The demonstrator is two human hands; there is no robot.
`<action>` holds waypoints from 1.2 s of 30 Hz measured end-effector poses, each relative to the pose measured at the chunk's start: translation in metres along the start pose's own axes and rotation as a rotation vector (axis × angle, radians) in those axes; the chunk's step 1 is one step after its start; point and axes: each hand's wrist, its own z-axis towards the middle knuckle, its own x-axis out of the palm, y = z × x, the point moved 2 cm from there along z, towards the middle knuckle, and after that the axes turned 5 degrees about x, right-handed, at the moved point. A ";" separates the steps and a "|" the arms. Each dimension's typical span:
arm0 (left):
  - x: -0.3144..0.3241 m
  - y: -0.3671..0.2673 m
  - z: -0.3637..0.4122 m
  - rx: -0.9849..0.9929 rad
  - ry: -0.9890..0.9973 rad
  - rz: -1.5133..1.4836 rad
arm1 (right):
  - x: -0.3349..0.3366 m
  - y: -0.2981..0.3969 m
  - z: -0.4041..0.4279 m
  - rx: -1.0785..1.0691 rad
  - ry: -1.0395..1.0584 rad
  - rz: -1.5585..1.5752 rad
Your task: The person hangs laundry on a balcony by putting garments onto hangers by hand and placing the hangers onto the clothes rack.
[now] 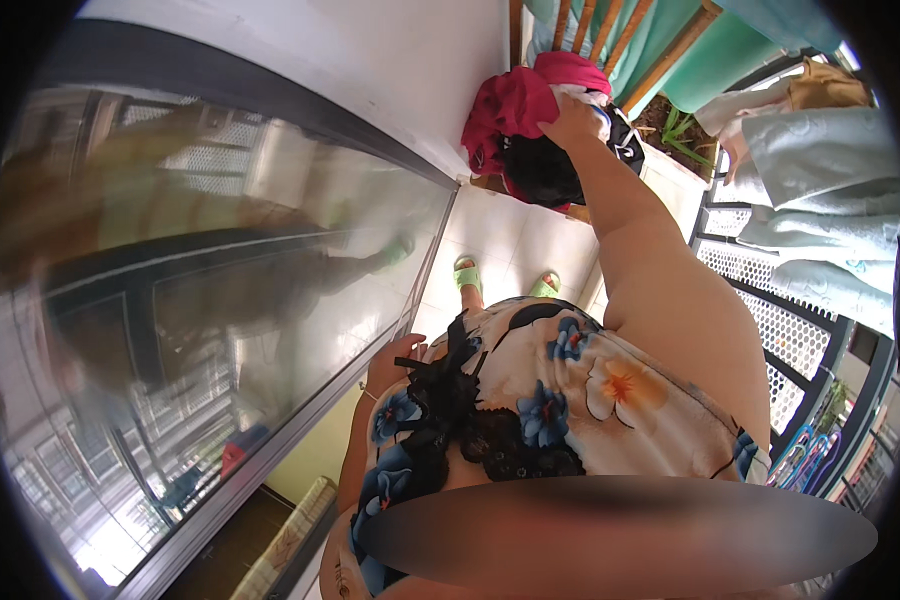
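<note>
My right hand [576, 124] reaches forward onto a heap of clothes on a wooden chair [671, 54]. It touches a bright pink cloth [511, 105], with a black cloth [540, 171] just below. Something white and blue lies against the fingers; whether they grip it is hidden. My left hand [396, 361] is low at my side, by the edge of a framed sliding glass door [270, 300]. Its fingers are bent and partly hidden, so I cannot tell whether they hold the door's edge.
Pale blue towels [817, 161] hang on the right before a perforated metal railing [765, 300]. Several plastic hangers [802, 457] hang lower right. A plant [675, 135] grows behind the chair. Pale floor tiles [495, 217] lie under my green slippers [466, 276]. A white wall [390, 67] rises ahead.
</note>
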 end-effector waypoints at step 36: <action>-0.014 -0.043 0.013 0.073 0.066 0.010 | 0.030 0.033 -0.040 -0.644 -0.472 0.318</action>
